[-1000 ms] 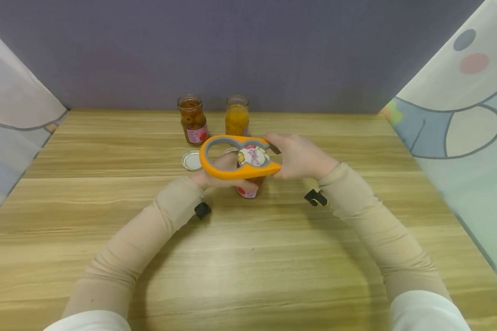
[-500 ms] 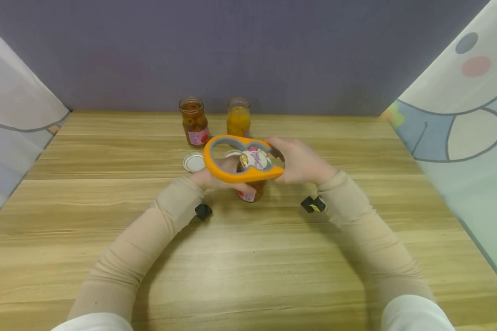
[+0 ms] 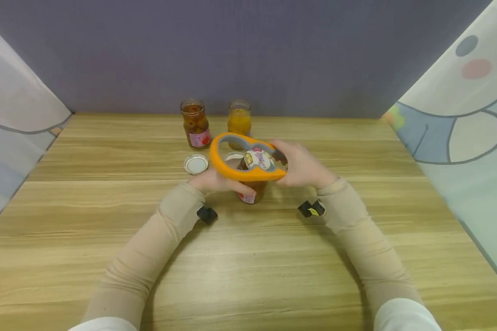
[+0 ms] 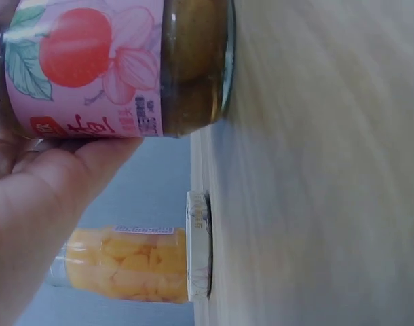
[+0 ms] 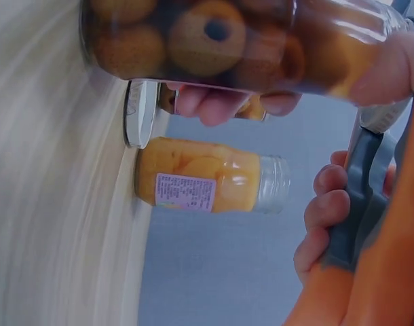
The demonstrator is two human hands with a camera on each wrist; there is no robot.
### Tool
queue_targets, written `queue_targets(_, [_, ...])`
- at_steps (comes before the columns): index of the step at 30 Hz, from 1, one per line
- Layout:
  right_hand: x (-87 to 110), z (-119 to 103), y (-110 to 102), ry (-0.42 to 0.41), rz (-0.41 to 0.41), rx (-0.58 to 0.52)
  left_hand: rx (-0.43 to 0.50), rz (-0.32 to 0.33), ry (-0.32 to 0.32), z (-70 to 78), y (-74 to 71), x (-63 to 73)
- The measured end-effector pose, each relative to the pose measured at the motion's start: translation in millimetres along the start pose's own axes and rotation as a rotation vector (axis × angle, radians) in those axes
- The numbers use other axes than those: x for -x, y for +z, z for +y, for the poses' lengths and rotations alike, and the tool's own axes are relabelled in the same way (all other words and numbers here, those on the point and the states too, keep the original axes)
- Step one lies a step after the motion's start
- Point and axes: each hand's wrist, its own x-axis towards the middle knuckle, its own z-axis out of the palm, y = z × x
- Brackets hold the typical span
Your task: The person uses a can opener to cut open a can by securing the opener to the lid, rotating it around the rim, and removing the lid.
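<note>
My left hand [image 3: 215,179] grips a glass jar of dark round fruit [image 4: 193,61] by its side, low over the wooden table. The jar stands about upright, its pink label showing a red fruit. Over its printed lid [image 3: 260,159] sits an orange jar opener [image 3: 217,161] with a grey toothed lining. The lid shows inside the opener's narrower part, on the right. My right hand [image 3: 300,165] holds the opener's right end, with fingers [image 5: 326,207] curled against the grey lining in the right wrist view.
Behind stand two lidless jars, one of dark fruit [image 3: 196,126] and one of yellow fruit [image 3: 239,122]. A loose lid [image 3: 196,164] lies left of my hands; another lid [image 3: 234,156] lies just behind the held jar. A grey panel [image 3: 232,55] closes off the table's back.
The opener and my right hand have shifted slightly right, and the opener has turned a little clockwise round the lid. My left hand stays on the jar; the view has drifted slightly.
</note>
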Motion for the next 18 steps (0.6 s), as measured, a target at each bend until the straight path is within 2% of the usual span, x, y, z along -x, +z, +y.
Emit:
queue_targets(5, [7.7,6.4,-1.1,0.045,0.023,-0.066,0.003,0.064,-0.006,2.8,4.1,0.6])
queue_targets(9, [13.8,10.4,-7.5,0.105,0.052,-0.076,0.035,0.055,-0.047,4.3,5.7,0.6])
queue_targets(12, [16.6,12.5,-15.5,0.184,0.093,-0.019,0.031,0.029,-0.087,4.7,5.6,0.9])
queue_targets(18, [20.8,19.4,-34.2,0.344,0.177,0.122,-0.017,0.061,-0.054,4.5,5.0,1.2])
